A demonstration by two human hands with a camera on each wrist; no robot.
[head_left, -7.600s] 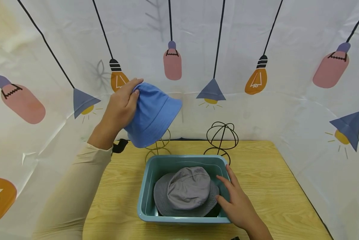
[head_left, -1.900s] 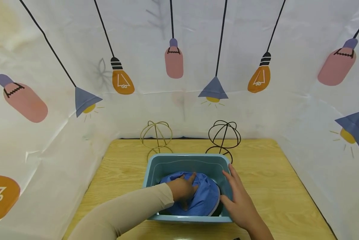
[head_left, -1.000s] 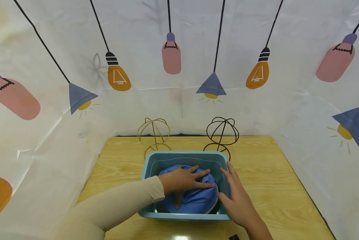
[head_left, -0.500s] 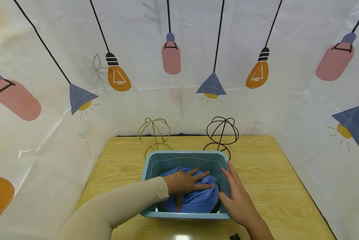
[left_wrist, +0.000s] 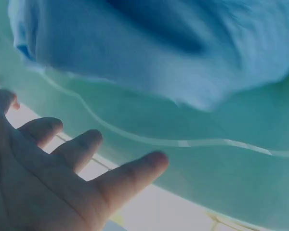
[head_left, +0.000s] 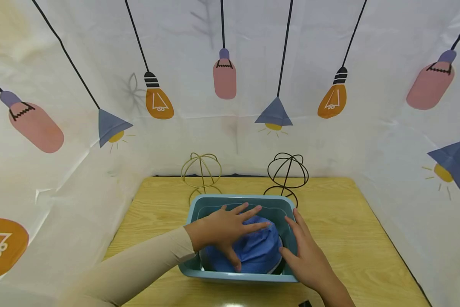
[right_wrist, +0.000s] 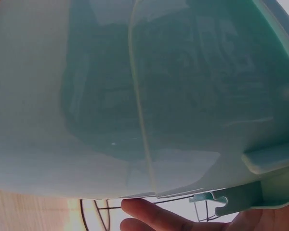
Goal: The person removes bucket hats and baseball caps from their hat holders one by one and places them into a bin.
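A blue bucket hat (head_left: pixel 258 251) lies in the teal plastic bin (head_left: pixel 237 277), its crown crumpled. My left hand (head_left: pixel 228 228) is spread over the hat, fingers apart and straight. In the left wrist view, a gap shows between the left fingers (left_wrist: pixel 130 180) and the blue fabric (left_wrist: pixel 135 57). My right hand (head_left: pixel 308 256) rests at the bin's right rim, fingers loosely extended, thumb reaching over the inner side. Two right fingertips (right_wrist: pixel 139 211) show along the bin's outer wall (right_wrist: pixel 183 96) in the right wrist view. Whatever lies under the blue hat is mostly hidden.
Behind the bin stand a gold wire hat stand (head_left: pixel 201 172) and a black wire hat stand (head_left: pixel 287 172). The bin sits on a wood-grain table (head_left: pixel 341 230), walled in by white cloth (head_left: pixel 237 140) printed with lamps. A small black object (head_left: pixel 305 304) shows at the front edge.
Earlier my left hand held the blue hat above the bin with a grey hat inside. The blue hat then covered it under my pressing hand, which has now lifted. My right hand stays put.
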